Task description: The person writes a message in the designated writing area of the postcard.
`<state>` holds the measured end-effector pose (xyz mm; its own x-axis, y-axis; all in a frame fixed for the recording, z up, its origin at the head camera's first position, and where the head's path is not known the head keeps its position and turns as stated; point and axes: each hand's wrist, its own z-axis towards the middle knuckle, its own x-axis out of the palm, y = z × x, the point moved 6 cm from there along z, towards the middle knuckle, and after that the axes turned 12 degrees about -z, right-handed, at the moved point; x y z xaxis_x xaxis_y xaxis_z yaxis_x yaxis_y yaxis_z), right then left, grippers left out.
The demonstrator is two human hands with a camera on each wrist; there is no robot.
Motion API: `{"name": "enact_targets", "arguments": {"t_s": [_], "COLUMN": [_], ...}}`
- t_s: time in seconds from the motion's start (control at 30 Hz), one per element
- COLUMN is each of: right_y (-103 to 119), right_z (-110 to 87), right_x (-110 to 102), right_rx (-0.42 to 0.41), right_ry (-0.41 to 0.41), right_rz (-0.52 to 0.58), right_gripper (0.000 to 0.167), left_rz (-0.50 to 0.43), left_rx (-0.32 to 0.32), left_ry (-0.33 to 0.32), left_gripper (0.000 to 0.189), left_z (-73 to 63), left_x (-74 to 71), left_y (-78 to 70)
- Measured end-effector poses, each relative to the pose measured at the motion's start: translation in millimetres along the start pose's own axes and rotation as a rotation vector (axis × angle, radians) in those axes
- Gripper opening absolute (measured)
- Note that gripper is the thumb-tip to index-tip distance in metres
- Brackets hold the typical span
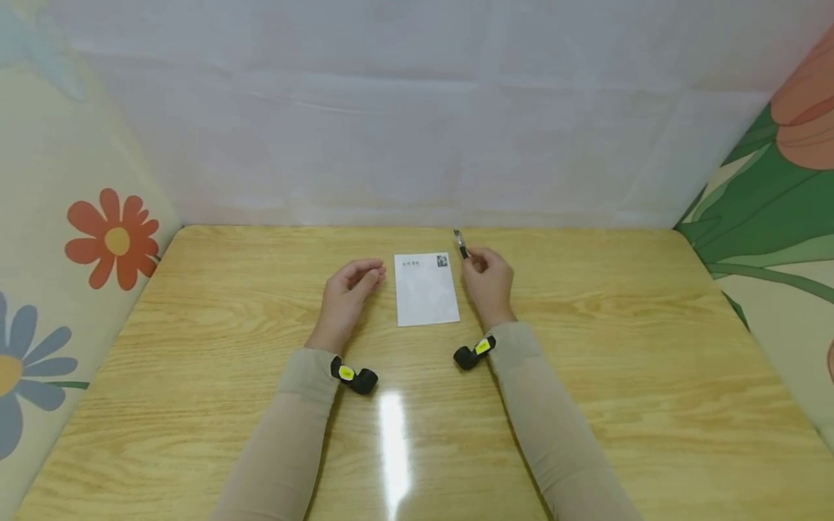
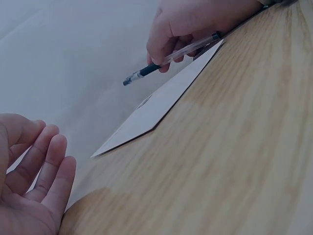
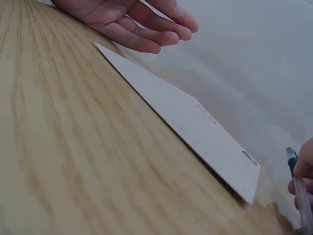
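A white card or envelope [image 1: 426, 297] lies flat on the table, a small dark stamp-like picture [image 1: 441, 261] at its upper right corner and a short line of writing at its upper left. Beyond its right edge, my right hand [image 1: 489, 282] pinches a clear-barrelled pen [image 1: 460, 244] between thumb and fingers. The pen's dark grip [image 2: 150, 69] shows in the left wrist view, its end held off the paper. Left of the paper, my left hand [image 1: 347, 293] holds nothing; its loosely bent fingers [image 3: 146, 35] are apart from the paper.
The wood-grain table [image 1: 215, 405] carries a bright light reflection [image 1: 394, 449] in front. Behind it hangs a white cloth [image 1: 417, 145]. Flower-painted panels [image 1: 117, 242] stand at both sides. A small black camera [image 1: 363, 381] is strapped to each sleeved wrist.
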<state>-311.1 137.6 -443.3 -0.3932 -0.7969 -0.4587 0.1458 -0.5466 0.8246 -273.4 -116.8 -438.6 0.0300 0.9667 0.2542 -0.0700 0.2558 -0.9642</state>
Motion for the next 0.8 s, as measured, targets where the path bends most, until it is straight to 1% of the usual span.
{"name": "enact_targets", "arguments": {"t_s": [0.37, 0.57, 0.63, 0.8], "right_y": [3.8, 5.2, 3.7, -0.9], "right_z": [0.3, 2.9, 3.8, 5.8], "right_x": [3.4, 3.4, 3.3, 3.1], "right_rx": [0.005, -0.03, -0.03, -0.028], "right_ry": [0.067, 0.071, 0.074, 0.079], "right_rz": [-0.089, -0.124, -0.132, -0.163], "right_gripper": [0.02, 0.02, 0.02, 0.02], "left_rz": [0.047, 0.06, 0.065, 0.111], "left_rx": [-0.013, -0.034, -0.039, -0.041], "left_ry": [-0.008, -0.001, 0.002, 0.012], "left_gripper": [0.03, 0.031, 0.031, 0.03], "left_z": [1.4, 3.5, 4.4, 6.3], "left_x": [-1.6, -0.6, 0.3, 3.1], "left_y": [2.3, 4.0, 4.6, 5.8]}}
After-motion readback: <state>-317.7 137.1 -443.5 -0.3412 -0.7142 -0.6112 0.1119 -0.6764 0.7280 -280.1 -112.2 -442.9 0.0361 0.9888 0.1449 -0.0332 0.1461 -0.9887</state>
